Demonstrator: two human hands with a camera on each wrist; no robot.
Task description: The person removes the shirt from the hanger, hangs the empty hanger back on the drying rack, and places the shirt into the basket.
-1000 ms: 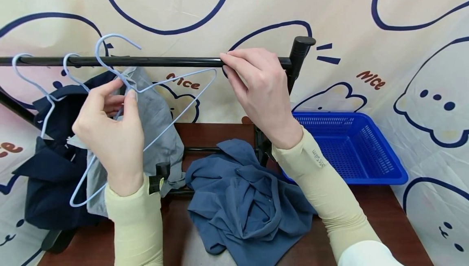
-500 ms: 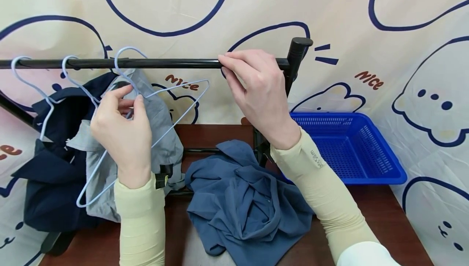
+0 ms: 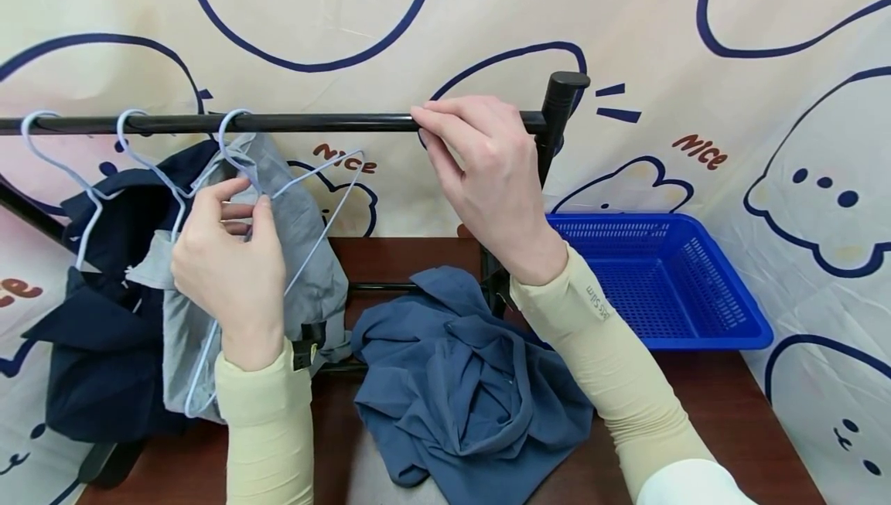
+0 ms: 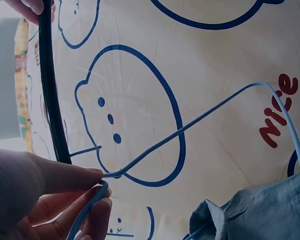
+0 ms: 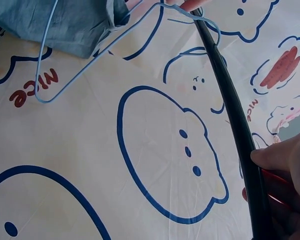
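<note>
My left hand [image 3: 233,269] pinches a light blue wire hanger [image 4: 151,149] just below its hook, between thumb and fingers. The hook lies over the black rail [image 3: 334,123], and the bare hanger is turned at an angle to it. Farther right, my right hand [image 3: 490,180] grips the same rail with thumb and fingertips. Behind the held hanger, a grey garment [image 3: 313,250] hangs on another blue hanger [image 3: 121,130]. At the far left a navy garment [image 3: 104,381] hangs from a similar hanger [image 3: 59,157].
A crumpled slate-blue garment [image 3: 473,381] lies on the brown table [image 3: 724,412] beneath the rail. Behind my right forearm is a blue perforated basket [image 3: 724,281]. The rail ends at a black upright post [image 3: 560,103] on the right. A patterned curtain [image 3: 501,10] covers the back.
My left hand has moved slightly right and down with the hanger. Its hook has come down from above the rail onto it, and the hanger has turned. The right hand stays on the rail.
</note>
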